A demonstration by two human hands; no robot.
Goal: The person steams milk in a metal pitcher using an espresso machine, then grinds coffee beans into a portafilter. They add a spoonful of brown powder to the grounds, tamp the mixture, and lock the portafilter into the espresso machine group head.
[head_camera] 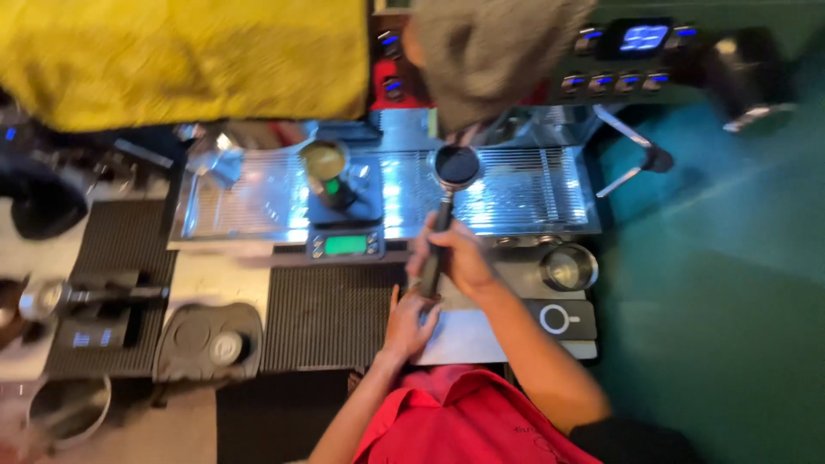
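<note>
The right hand (455, 253) is wrapped around the dark handle of a portafilter (453, 185), its fingers closed tight about the grip so that the round basket end is carried out ahead, far from the body, over the shiny ridged drip tray (524, 193) of the espresso machine (619, 60); holding it by the end of the long handle keeps the hand away from the metal head and keeps the basket about level. The left hand (408, 322) lies nearer the body, just below the handle's end, its fingers loosely spread and resting on the pale front edge of the table (468, 339), holding nothing that can be made out, as if steadying. The portafilter looks black in the handle with a steel-rimmed round cup, whose inside shows dark; whether that is ground coffee or shadow cannot be told through the blur. To its left, on the same tray, a small metal jug (325, 163) stands on a dark scale (345, 228) with a lit green display. A ribbed black mat (331, 314) lies on the table left of the hands, a small steel cup (567, 268) stands to the right, and a yellow cloth (185, 56) covers the far left
</note>
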